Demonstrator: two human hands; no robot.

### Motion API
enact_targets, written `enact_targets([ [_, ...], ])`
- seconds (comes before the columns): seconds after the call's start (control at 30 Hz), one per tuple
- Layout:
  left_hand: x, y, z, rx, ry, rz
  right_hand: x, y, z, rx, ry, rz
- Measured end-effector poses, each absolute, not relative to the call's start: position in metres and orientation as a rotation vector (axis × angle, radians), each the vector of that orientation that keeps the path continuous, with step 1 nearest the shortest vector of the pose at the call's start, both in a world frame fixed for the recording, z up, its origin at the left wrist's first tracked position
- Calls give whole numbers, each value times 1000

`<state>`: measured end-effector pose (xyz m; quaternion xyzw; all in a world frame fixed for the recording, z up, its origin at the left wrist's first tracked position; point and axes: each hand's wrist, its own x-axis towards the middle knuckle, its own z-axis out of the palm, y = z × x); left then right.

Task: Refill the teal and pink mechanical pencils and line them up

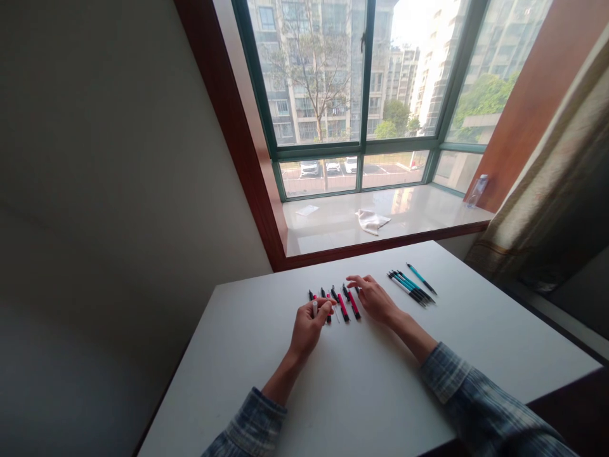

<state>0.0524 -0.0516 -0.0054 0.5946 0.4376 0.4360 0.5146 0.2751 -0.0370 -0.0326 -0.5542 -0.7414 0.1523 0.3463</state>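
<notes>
My left hand point(307, 325) is closed round a white pen barrel point(314, 308), whose end sticks up from the fist. Beside and partly behind that hand lie pink-and-black pen parts point(343, 307) in a row, with black pen tips point(334, 293) and thin refills point(337, 313) among them. My right hand point(374, 301) is over the right end of this row, its fingers stretched out and slightly spread. Its fingertips are near a black pen part point(346, 292); I cannot tell whether they touch it. The left hand hides some of the parts.
Several teal, white and black pens point(410, 287) lie together to the right of my right hand, with a single teal pen point(421, 278) beyond them. Behind the white table point(238, 355) is a windowsill with a white cloth point(372, 221) and a clear bottle point(478, 191).
</notes>
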Motion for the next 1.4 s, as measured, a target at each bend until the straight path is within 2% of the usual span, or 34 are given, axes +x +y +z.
enact_targets([
  [0.57,51,-49,-11,1440,1046,1020,280,-36,-31,-1384,-1934,363],
  [1.0,52,-52,-8,1534,1008,929,234,-76,0,-897,-1871,368],
  [1.23,52,-53,-12,1544,986,894,236,-74,0,-908,-1882,388],
  [1.4,51,-54,-5,1466,1012,943,264,-59,-5,-1105,-1850,353],
])
